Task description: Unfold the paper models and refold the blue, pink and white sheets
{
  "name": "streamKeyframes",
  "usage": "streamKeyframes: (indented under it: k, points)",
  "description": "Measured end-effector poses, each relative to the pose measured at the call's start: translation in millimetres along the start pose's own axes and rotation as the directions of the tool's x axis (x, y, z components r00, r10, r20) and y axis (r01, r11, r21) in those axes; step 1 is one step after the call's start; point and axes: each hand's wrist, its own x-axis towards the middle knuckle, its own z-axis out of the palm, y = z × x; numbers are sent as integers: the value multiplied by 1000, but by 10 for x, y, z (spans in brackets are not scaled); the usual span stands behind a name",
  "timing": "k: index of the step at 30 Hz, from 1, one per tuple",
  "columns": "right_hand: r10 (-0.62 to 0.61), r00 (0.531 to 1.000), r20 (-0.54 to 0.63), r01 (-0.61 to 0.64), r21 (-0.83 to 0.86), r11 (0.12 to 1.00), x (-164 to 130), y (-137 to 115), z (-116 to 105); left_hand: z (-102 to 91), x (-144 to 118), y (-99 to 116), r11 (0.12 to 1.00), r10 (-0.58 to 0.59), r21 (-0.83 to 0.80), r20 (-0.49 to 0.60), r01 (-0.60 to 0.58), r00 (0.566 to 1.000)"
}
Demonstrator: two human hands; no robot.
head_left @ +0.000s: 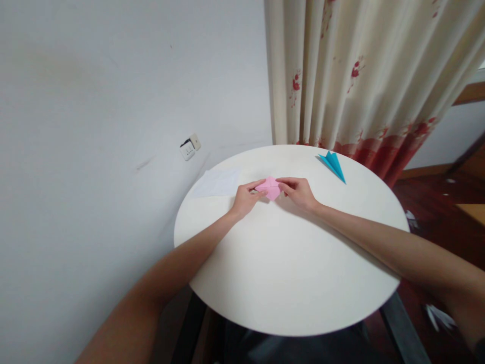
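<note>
"What are the hands holding?"

"From my remote seat, I see the left hand (pixel 244 199) with its fingers narrowed on the left end of a folded pink paper (pixel 270 189). The right hand (pixel 299 192) pinches the right end, thumb and forefinger close together."

"Where's that paper, exactly?"

"Between the two hands, over the far half of my round white counter (pixel 288 268). I can't tell whether its underside touches the top. A dark line runs across it, from one hand toward the other."

"Anything else near you?"

"A white sheet (pixel 216 183) lies flat just beyond the left hand, toward the wall (pixel 94 151). To the right of the right hand, near the far rim, I have a folded blue paper (pixel 334 166), its long tip aimed toward my side."
</note>
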Motion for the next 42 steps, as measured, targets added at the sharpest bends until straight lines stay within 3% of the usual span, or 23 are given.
streamKeyframes:
  k: [10,32,37,42]
  points:
    - [-36,998,44,39,-76,996,-22,21,-11,14,0,31,995,-19,92,-38,22,999]
    - [-48,998,30,51,-82,995,-45,-53,-4,11,-9,66,972,127,208,-70,-110,989]
    - [-67,997,32,70,-127,989,-46,-56,-11,25,-23,67,984,60,167,38,-65,997]
    - [-66,992,111,77,-104,992,-63,-66,6,49,-57,79,993,-25,117,135,9,991]
